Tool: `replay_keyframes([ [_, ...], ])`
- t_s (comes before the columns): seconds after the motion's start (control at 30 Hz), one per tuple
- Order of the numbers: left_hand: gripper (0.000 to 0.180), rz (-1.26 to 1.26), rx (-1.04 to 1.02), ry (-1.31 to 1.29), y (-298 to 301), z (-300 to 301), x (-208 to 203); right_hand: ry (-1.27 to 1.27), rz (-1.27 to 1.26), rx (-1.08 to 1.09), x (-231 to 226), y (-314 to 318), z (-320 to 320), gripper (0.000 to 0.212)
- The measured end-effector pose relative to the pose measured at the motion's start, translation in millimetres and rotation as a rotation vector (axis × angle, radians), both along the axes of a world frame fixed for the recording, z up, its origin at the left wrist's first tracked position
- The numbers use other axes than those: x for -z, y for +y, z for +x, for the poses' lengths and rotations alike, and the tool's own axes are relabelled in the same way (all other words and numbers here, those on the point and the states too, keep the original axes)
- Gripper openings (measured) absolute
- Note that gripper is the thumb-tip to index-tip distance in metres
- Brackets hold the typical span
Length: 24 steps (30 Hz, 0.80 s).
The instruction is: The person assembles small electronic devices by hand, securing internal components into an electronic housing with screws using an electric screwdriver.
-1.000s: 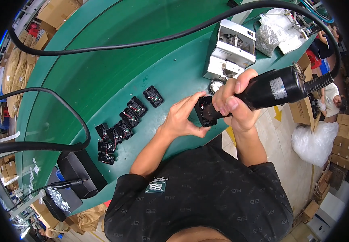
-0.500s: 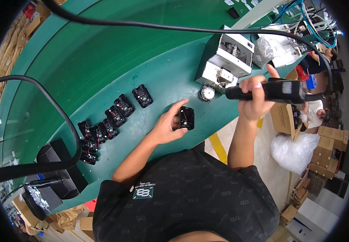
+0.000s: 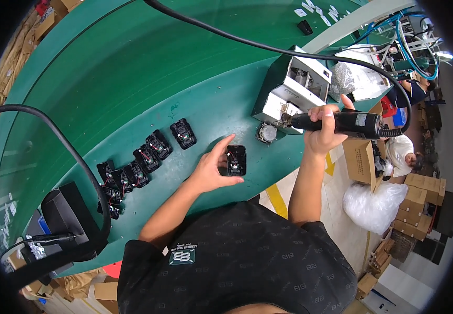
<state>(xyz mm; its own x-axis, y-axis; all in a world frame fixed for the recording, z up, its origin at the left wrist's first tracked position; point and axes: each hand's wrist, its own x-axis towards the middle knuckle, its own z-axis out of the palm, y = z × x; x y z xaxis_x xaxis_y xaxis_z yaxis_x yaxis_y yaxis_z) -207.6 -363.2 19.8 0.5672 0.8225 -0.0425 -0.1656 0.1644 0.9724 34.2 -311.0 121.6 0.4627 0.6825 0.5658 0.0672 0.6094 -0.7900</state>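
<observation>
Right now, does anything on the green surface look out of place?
Slightly: the black housings beside the left hand form an uneven row, several crowded at the left end while one sits apart at the right. Farther away, a lone black piece lies near scattered white pieces, which looks stray. I see no clear damage.

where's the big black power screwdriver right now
The screwdriver is right of centre in the head view, gripped in the right hand, its tip end by the white machine, near the round silver part.

An electric screwdriver (image 3: 367, 124), workbench (image 3: 211, 112) and stacked cartons (image 3: 417, 201) show a factory.
</observation>
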Motion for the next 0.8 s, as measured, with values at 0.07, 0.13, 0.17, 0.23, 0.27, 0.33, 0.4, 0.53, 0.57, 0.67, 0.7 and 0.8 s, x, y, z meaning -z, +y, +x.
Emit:
replay_keyframes([
  [0.07,0.097,0.024,0.024,0.043,2,0,-3,0.003,-0.011,-0.004,1,1,-1,0.050],
  [0.13,0.096,0.051,0.033,0.030,3,1,1,0.004,-0.021,-0.004,2,2,-2,0.050],
  [0.17,0.096,0.080,0.044,0.017,4,1,2,0.002,-0.019,-0.017,3,3,-3,0.050],
  [0.23,0.096,0.117,0.042,0.042,5,1,0,0.001,-0.024,-0.032,5,4,-2,0.049],
  [0.27,0.096,0.161,0.041,0.067,6,0,-1,-0.002,-0.035,-0.066,6,5,-1,0.047],
  [0.33,0.095,0.162,0.037,0.053,6,1,0,-0.007,-0.049,-0.099,5,7,6,0.046],
  [0.4,0.095,0.165,0.033,0.040,5,1,0,-0.148,-0.022,-0.506,3,12,17,0.044],
  [0.53,0.095,0.148,-0.009,0.011,5,3,0,-0.136,-0.085,-0.604,3,19,14,0.043],
  [0.57,0.094,0.157,-0.014,0.016,4,3,0,-0.077,-0.135,-0.509,2,20,11,0.043],
  [0.67,0.090,0.159,-0.039,0.029,3,4,1,0.087,-0.213,-0.286,-4,27,4,0.038],
  [0.7,0.090,0.161,-0.040,0.028,2,5,2,0.103,-0.229,-0.253,-6,28,3,0.035],
  [0.8,0.087,0.171,-0.081,0.038,1,5,2,0.120,-0.256,-0.229,-9,31,1,0.033],
])
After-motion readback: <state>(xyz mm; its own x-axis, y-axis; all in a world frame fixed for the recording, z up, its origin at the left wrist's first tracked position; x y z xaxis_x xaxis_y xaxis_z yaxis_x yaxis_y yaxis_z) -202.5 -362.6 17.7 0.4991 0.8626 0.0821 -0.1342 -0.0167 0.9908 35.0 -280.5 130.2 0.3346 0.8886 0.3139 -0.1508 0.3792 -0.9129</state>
